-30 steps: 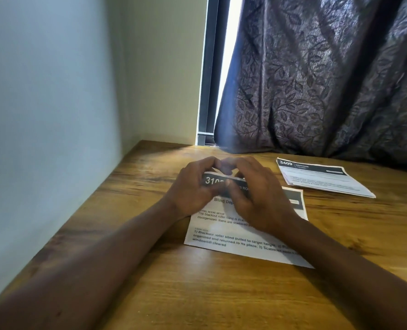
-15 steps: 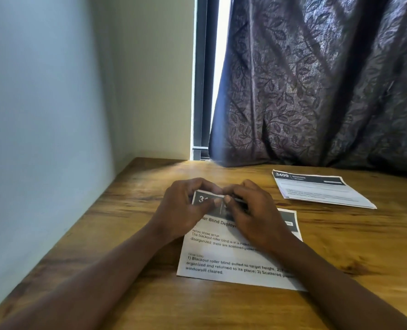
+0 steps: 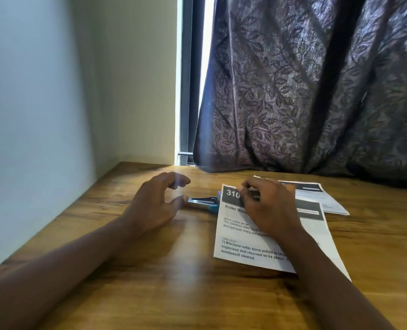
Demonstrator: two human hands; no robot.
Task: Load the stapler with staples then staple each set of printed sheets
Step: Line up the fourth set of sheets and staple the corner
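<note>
Head view: over the grained wooden table [image 3: 174,294], the hands that were pressed together half a second ago have parted. The left hand [image 3: 159,206] hovers loose-fingered and empty, its thumb just beside the blue-and-metal stapler [image 3: 203,203]. The right hand [image 3: 266,208] pinches the top edge of the printed sheets [image 3: 233,232]. Beyond, a second set [image 3: 316,195] lies flat below the leaf-patterned curtain [image 3: 293,91].

Stapler [image 3: 203,203]: 3 o'clock end hidden under the nearer printed set [image 3: 245,248]. Right hand [image 3: 269,208] covers that set's header past "310" and several text lines. Far printed set [image 3: 326,198], at 1 o'clock of it: print too small to read. Left hand [image 3: 155,206]: fingertips blurred.
</note>
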